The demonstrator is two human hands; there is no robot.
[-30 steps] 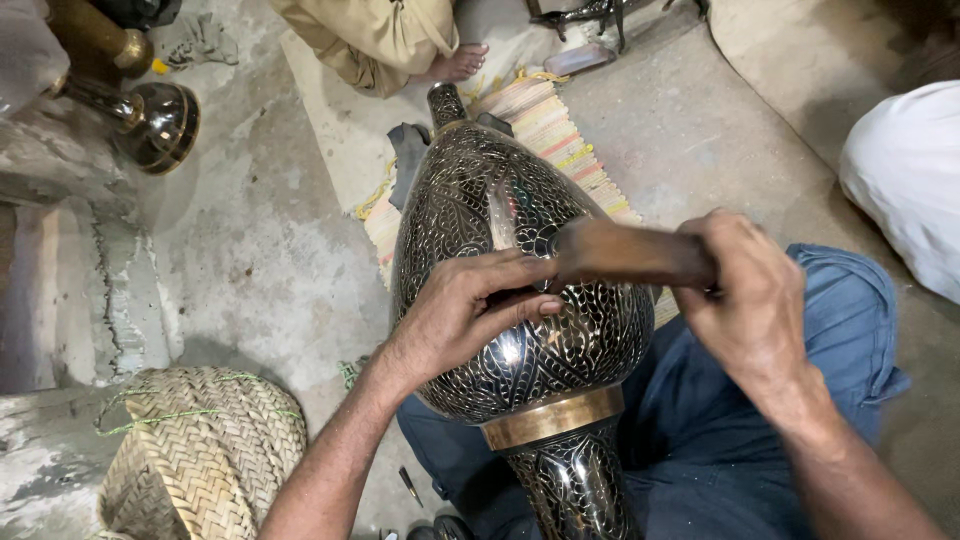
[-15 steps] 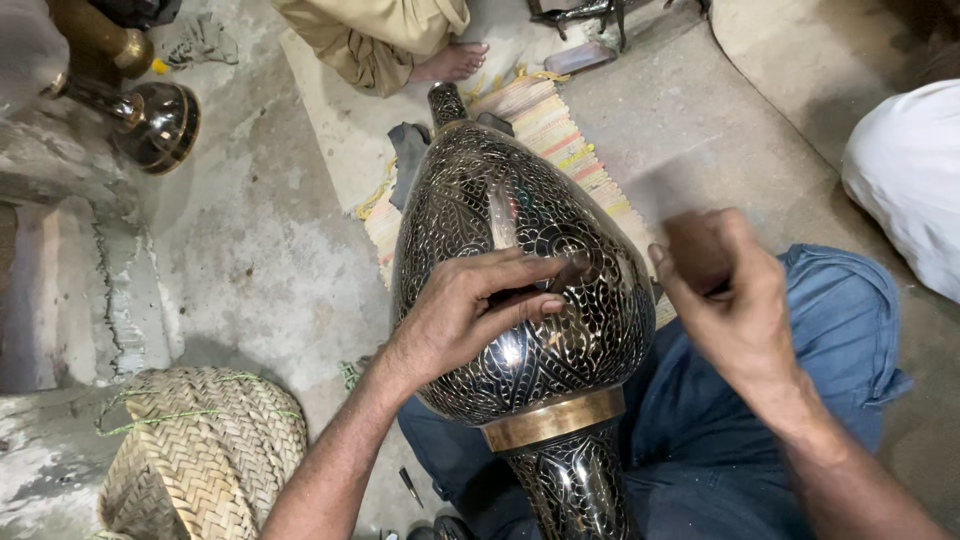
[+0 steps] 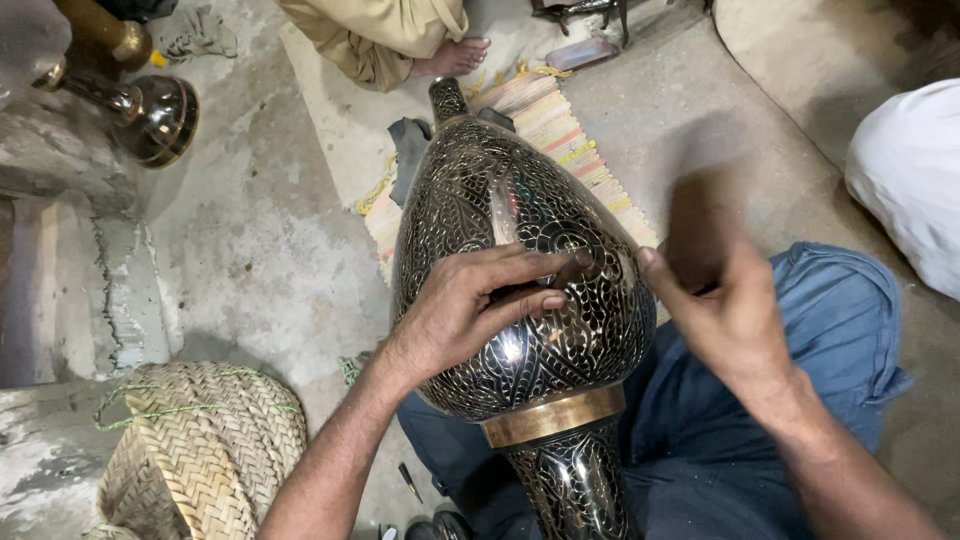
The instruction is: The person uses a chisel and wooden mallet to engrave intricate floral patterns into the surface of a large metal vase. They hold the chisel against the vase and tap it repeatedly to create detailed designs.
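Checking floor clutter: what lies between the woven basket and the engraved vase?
In the head view, only bare concrete floor separates the woven basket from the engraved vase, crossed by the left hand's forearm.

Bare floor (image 3: 260,260) lies open left of the vase (image 3: 520,300); woven basket (image 3: 200,450) blocks lower left.

The vase (image 3: 520,290) lies across the lap, basket (image 3: 200,450) to its left.
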